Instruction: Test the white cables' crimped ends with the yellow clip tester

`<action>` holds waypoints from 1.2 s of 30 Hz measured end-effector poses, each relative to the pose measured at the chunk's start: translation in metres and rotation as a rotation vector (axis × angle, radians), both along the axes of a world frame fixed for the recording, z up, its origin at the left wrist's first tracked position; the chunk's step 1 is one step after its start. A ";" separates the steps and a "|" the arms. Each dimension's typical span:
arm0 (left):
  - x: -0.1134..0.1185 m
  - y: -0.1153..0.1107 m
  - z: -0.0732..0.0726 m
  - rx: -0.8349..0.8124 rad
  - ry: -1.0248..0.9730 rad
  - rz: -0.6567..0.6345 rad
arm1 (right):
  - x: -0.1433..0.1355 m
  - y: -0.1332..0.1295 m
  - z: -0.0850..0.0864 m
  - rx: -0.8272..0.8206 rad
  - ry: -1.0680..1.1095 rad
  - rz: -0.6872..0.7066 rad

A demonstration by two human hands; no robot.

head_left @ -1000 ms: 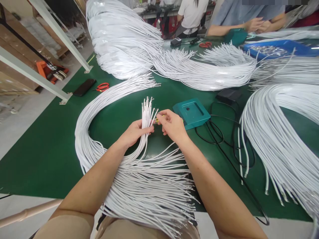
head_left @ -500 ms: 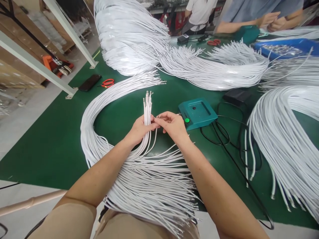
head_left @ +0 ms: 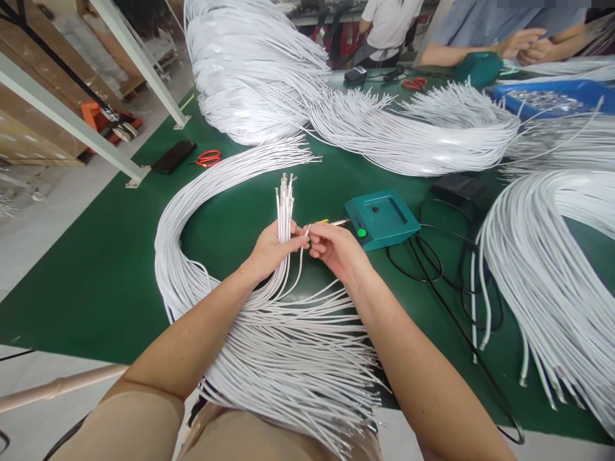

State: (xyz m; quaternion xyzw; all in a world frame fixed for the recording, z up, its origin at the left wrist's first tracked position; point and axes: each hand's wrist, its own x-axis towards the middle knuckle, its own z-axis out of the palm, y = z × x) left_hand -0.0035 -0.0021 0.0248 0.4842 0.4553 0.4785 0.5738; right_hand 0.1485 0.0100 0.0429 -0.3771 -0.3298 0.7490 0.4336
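My left hand (head_left: 275, 248) is closed around an upright bunch of white cables (head_left: 284, 206), their stripped or metal-tipped ends standing above the fingers. Beside it, my right hand (head_left: 339, 248) pinches the end of a single white cable (head_left: 302, 257) close to my left thumb. Just past the right fingers a thin metal rod with a yellow part (head_left: 321, 222) sticks out from a teal device (head_left: 384, 218) with a green button. Below my wrists a wide spread of white cables (head_left: 298, 346) fans across the table edge toward my lap.
A curved cable bundle (head_left: 168, 237) lies left on the green table (head_left: 96, 282). Behind are a phone (head_left: 173, 157), red-handled scissors (head_left: 208, 158) and large cable heaps (head_left: 254, 70). More cables (head_left: 542, 269) and black cords (head_left: 427, 256) lie right. A co-worker's hands (head_left: 528, 48) are near a blue tray (head_left: 586, 96).
My right hand has shifted slightly right and down, its fingers lifting off my left thumb. The single cable's end and the yellow part by the device now show.
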 end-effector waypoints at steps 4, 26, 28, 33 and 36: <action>0.005 -0.003 0.005 -0.026 0.025 -0.039 | 0.000 0.003 -0.001 -0.028 0.033 -0.043; 0.003 -0.003 0.003 0.026 -0.063 -0.054 | 0.001 -0.002 0.001 0.077 -0.118 -0.066; 0.002 -0.002 0.002 0.033 -0.057 -0.064 | 0.002 -0.001 0.000 0.060 -0.088 -0.039; 0.001 -0.002 0.002 0.036 -0.044 -0.088 | 0.004 -0.001 -0.001 0.075 -0.108 -0.014; -0.001 -0.002 0.000 0.034 -0.044 -0.102 | 0.003 -0.003 -0.001 0.253 -0.357 -0.099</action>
